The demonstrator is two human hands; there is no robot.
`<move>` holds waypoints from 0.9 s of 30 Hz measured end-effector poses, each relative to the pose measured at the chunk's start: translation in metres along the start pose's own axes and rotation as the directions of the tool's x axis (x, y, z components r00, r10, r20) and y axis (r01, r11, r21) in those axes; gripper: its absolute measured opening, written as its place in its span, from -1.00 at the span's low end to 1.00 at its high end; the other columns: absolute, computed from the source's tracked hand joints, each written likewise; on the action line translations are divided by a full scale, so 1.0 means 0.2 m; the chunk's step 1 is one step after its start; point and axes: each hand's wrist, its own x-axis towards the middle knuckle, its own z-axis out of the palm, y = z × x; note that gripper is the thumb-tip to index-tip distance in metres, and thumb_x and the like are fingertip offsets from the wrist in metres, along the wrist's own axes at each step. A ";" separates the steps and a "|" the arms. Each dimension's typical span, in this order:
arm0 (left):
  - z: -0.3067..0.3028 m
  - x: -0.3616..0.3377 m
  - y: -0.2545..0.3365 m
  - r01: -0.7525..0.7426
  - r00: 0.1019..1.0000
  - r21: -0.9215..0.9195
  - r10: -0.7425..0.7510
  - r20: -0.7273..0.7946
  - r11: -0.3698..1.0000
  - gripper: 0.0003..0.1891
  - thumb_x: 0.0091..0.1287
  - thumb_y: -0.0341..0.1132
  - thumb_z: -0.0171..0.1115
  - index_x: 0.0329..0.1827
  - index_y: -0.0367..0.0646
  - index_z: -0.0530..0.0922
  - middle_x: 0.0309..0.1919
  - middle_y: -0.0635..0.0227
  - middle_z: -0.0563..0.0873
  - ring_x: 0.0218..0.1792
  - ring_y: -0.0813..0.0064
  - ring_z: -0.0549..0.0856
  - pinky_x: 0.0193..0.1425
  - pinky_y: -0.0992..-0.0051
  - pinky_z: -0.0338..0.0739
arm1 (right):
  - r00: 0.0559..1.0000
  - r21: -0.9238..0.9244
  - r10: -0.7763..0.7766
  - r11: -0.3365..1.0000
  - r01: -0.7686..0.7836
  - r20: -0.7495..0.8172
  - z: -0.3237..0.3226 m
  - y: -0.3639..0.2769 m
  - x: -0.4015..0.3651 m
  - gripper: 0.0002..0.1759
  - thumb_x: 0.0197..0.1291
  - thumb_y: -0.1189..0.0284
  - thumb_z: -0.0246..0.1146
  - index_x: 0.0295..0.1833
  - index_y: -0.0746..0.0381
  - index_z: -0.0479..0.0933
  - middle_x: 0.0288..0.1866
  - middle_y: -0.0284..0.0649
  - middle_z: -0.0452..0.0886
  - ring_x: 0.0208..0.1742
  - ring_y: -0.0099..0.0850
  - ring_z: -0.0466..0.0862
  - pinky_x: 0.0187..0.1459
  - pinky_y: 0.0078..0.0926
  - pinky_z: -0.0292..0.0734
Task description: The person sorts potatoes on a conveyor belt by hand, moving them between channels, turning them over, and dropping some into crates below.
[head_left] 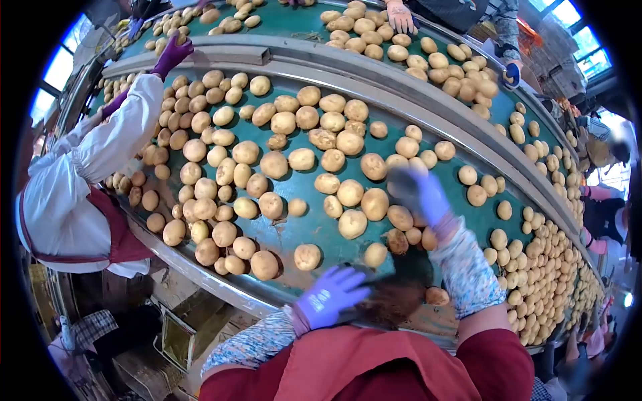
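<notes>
My left hand (332, 296), in a purple glove with dark fingertips, is over the near edge of the green conveyor belt (281, 235). Its fingers are spread, and no potato shows in them. Closest to it are a potato (307, 256) above and another potato (375, 254) to the upper right. Farther right, my right hand (422, 194) reaches over the belt among potatoes, its gloved fingers smeared by motion. Whether it grips anything is hidden. Just below it lie several potatoes, one of them a darker, rough potato (397, 241).
A metal rail (374, 85) divides this belt from a second one beyond. Potatoes crowd the right end (552, 281). At left a co-worker in a white sleeve (120, 127) reaches across; another person's gloved hand (400, 17) is at the far belt. A dark brown patch (399, 297) lies between my arms.
</notes>
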 end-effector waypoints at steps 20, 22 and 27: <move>-0.48 -0.42 -0.55 0.093 0.995 0.491 -0.091 -0.028 0.866 -0.71 0.22 -0.28 0.20 0.03 0.11 0.60 0.23 0.46 0.58 0.31 0.29 0.52 0.39 0.01 0.33 | 0.992 -0.604 0.110 0.795 -0.048 0.066 0.54 -0.17 0.63 -0.31 0.15 0.09 0.40 0.35 0.06 0.41 0.26 0.03 0.58 0.24 0.03 0.62 0.19 -0.06 0.56; -0.67 -0.42 -0.61 0.133 0.991 0.482 -0.114 -0.068 0.866 -0.71 0.22 -0.29 0.21 0.01 0.14 0.60 0.22 0.43 0.59 0.30 0.26 0.52 0.41 0.00 0.33 | 0.964 -0.542 0.064 0.835 0.090 0.260 0.61 -0.14 0.58 -0.32 0.15 0.08 0.41 0.35 0.08 0.45 0.29 0.02 0.58 0.27 -0.01 0.61 0.25 -0.12 0.53; -0.91 -0.59 -0.92 0.398 0.902 0.454 -0.251 -0.350 0.797 -0.78 0.16 -0.35 0.24 -0.11 0.04 0.63 0.25 0.34 0.61 0.32 0.13 0.51 0.40 -0.03 0.33 | 0.954 0.600 0.299 0.762 -0.243 0.007 0.46 -0.33 0.61 -0.48 0.32 0.13 0.32 0.21 0.26 0.53 0.04 -0.17 0.69 -0.02 -0.31 0.69 0.00 -0.41 0.62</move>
